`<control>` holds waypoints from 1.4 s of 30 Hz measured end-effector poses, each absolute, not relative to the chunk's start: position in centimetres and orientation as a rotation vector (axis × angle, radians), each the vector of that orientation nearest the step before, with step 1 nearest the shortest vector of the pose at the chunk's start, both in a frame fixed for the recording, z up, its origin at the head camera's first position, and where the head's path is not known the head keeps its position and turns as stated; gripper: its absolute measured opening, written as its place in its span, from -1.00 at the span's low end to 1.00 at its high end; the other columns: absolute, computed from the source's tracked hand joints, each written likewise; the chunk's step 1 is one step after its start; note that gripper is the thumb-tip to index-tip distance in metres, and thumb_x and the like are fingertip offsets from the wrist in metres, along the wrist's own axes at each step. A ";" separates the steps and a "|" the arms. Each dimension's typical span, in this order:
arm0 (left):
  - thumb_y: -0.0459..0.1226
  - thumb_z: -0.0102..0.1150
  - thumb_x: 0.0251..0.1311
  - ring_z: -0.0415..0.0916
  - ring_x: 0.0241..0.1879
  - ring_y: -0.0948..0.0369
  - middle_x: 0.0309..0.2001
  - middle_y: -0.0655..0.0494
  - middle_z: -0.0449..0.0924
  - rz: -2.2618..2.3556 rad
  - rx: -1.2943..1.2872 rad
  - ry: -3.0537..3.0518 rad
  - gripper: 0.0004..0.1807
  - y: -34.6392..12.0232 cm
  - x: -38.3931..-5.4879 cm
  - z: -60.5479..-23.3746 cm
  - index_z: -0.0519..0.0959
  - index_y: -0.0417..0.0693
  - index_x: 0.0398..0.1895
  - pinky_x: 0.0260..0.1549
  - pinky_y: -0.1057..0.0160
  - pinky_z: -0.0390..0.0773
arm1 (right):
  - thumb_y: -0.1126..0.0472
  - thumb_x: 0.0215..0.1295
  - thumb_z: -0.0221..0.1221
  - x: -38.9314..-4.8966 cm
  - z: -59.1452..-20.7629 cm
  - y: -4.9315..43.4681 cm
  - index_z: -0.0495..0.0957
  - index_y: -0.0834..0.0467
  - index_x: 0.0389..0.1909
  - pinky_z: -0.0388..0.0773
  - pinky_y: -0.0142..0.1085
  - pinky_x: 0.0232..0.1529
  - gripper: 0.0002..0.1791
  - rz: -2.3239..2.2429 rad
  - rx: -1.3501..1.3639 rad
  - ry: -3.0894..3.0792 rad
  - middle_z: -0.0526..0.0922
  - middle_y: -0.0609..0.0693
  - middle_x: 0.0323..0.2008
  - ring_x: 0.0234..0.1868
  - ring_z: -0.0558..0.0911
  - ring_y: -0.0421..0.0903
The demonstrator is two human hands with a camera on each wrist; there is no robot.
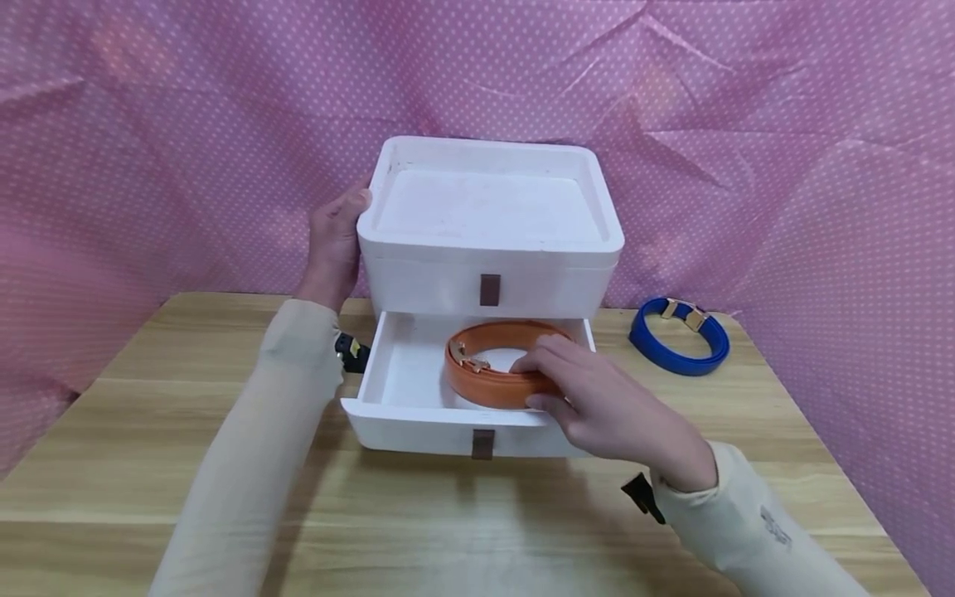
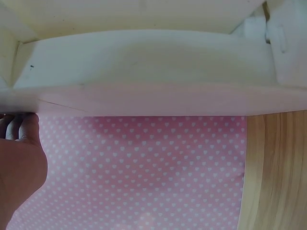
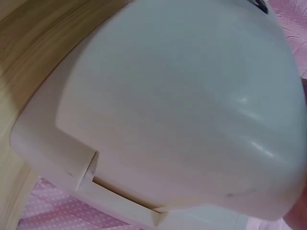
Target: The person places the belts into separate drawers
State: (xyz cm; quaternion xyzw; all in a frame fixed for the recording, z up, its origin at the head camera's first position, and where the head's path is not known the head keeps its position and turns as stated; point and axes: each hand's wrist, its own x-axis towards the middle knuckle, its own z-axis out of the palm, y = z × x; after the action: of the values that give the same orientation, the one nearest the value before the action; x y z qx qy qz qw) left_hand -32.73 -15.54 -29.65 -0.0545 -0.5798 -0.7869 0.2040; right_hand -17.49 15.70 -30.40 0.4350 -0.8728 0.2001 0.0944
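Observation:
A white two-drawer storage box (image 1: 492,207) has its lower drawer (image 1: 410,438) pulled out. Inside that drawer lies a coiled orange belt (image 1: 477,388) with a gold-coloured buckle. My right hand (image 1: 597,394) reaches over the drawer's front right corner and pinches the belt's near right side between thumb and fingers. My left hand (image 1: 336,240) rests against the left side of the box, near its top rim; in the left wrist view its fingers (image 2: 29,128) touch the white wall. White drawer surface fills most of the right wrist view, hiding the belt.
On the wooden table (image 1: 448,531), right of the box, sits a coiled blue belt (image 1: 682,363) with gold-coloured fittings. The upper drawer (image 1: 425,286) is closed, with a brown pull tab (image 1: 489,290). Pink dotted cloth (image 1: 477,75) hangs behind and at both sides.

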 end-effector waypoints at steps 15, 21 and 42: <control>-0.24 0.14 0.30 0.45 0.22 0.17 0.25 0.09 0.50 -2.203 -0.185 -1.632 -0.64 -15.8 -32.7 -29.6 0.58 -0.25 0.09 0.13 0.28 0.50 | 0.32 0.16 0.38 -19.6 -31.0 14.8 0.65 0.08 -0.10 0.56 -0.27 -0.09 -0.72 0.616 1.383 -2.625 0.59 -0.19 -0.16 -0.13 0.53 -0.24; -0.20 0.13 0.31 0.47 0.19 0.15 0.24 0.10 0.52 -2.203 -0.139 -1.668 -0.65 -15.8 -32.6 -29.9 0.62 -0.25 0.03 0.11 0.26 0.52 | 0.36 0.10 0.41 -20.5 -30.8 14.6 0.67 0.07 -0.12 0.57 -0.32 -0.16 -0.70 0.693 1.465 -2.724 0.60 -0.22 -0.23 -0.21 0.54 -0.27; -0.23 0.13 0.27 0.46 0.20 0.16 0.23 0.09 0.53 -2.205 -0.202 -1.632 -0.65 -15.8 -33.0 -29.5 0.61 -0.25 0.03 0.11 0.26 0.52 | 0.41 0.22 0.29 -22.0 -30.3 14.3 0.68 0.09 -0.15 0.64 -0.33 -0.17 -0.77 0.854 1.622 -2.894 0.65 -0.21 -0.27 -0.24 0.63 -0.30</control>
State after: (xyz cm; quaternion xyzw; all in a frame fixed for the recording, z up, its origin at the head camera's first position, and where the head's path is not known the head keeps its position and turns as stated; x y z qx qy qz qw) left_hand -32.98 -15.78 -29.51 -0.0720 -0.5819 -0.7865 0.1942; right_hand -22.00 14.30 -30.27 0.4687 -0.8363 0.2467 -0.1417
